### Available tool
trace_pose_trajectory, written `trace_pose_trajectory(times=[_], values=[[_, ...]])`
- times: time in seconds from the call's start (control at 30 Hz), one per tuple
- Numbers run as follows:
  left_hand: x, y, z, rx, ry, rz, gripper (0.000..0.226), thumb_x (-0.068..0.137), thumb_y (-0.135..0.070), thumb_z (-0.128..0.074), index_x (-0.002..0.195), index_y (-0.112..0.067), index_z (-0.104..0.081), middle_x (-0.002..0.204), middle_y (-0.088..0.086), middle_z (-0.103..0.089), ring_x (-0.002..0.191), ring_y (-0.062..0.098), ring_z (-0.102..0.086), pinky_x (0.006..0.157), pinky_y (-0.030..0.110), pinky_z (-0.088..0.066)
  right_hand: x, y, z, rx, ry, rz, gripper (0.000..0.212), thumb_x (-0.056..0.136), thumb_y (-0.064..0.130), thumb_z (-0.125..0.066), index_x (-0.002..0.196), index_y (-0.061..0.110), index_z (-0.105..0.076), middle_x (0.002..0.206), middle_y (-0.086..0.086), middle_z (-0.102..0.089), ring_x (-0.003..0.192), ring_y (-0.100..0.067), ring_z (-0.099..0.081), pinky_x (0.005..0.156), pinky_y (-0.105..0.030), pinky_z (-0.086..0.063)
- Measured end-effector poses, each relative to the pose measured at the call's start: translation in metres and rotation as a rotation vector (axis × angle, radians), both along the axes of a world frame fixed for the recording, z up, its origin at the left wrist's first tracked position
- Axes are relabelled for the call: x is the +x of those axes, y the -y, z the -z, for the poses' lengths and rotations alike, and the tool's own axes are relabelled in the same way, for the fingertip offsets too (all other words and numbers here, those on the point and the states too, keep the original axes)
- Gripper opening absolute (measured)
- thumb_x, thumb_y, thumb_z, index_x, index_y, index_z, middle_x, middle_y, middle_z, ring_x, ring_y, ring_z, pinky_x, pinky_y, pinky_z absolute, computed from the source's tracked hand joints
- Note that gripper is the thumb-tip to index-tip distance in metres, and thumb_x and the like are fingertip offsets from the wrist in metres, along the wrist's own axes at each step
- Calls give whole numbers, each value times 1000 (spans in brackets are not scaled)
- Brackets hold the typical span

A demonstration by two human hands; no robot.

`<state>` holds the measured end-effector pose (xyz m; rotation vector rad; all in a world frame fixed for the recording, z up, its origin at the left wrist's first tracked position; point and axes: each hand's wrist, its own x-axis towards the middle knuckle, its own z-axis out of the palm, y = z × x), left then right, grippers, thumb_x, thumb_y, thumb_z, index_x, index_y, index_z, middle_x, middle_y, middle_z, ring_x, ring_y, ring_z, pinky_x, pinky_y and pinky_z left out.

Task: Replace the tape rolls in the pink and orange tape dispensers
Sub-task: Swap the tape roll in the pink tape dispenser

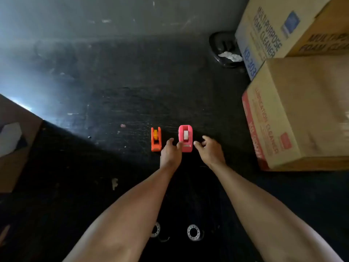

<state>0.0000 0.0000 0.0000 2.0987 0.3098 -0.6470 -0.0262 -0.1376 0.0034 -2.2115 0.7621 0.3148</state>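
A pink tape dispenser [185, 138] with a pale roll in it stands on the dark floor. To its left stands a smaller orange tape dispenser [156, 139] holding a yellow-cored roll. My left hand [171, 152] reaches in between them, fingers apart, one fingertip touching the pink dispenser's left side. My right hand [210, 149] hovers just right of the pink dispenser, fingers spread, holding nothing. Two clear tape rolls lie near me: one tape roll [194, 232] between my forearms, another tape roll [156, 229] partly hidden behind my left forearm.
Stacked cardboard boxes [294, 114] line the right side. A black dish [224, 49] with crumpled white paper sits behind them. Another cardboard box [13, 140] stands at the left edge. Small scraps dot the floor.
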Motion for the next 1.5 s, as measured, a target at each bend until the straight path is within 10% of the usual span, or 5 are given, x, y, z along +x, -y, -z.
trace_pose_trajectory(times=[0.47, 1.23, 1.5], values=[[26, 3, 29, -32, 67, 34, 51, 106, -20, -50, 156, -26, -46, 131, 6, -72, 116, 21, -69, 103, 41, -55, 30, 2, 25, 133, 88, 25, 49, 93, 24, -75, 139, 14, -63, 139, -7, -67, 123, -22, -67, 101, -45, -57], [-150, -46, 20, 10, 62, 57, 55, 104, -19, -56, 156, -33, -43, 103, -10, -67, 100, 12, -71, 96, 41, -60, -155, -41, 29, 187, 121, 26, 51, 97, 22, -69, 145, 12, -56, 147, -7, -60, 135, -20, -57, 113, -33, -46], [-154, -49, 19, 25, 113, 98, 53, 104, -21, -57, 155, -34, -46, 106, -7, -73, 91, 4, -67, 75, 21, -51, -142, -38, 21, -61, 244, -270, 59, 88, 19, -78, 143, 26, -57, 125, 1, -57, 106, -14, -64, 93, -33, -57]])
